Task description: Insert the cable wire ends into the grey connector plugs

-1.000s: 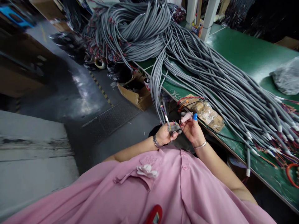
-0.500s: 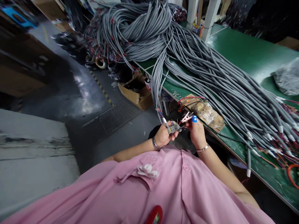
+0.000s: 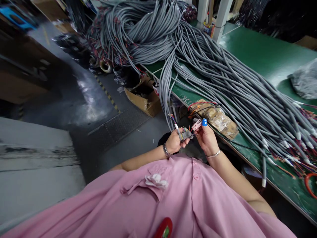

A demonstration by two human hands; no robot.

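My left hand is closed round the end of a grey cable, with thin coloured wires fanning out past my taped thumb. My right hand is closed on a small pink tool held against those wires; one finger wears a blue cap. Both hands are close together in front of my chest, just off the front edge of the green workbench. A big heap of long grey cables lies across the bench, and some hang over its edge down to my hands.
A taped brown block with red wires sits on the bench edge by my right hand. A crumpled plastic bag lies far right. An open cardboard box stands on the dark floor below the bench. White posts rise at the back.
The pink tool has tipped and shifted slightly against the wire ends, and my right hand has shifted a little. My left hand stays in place on the cable end.
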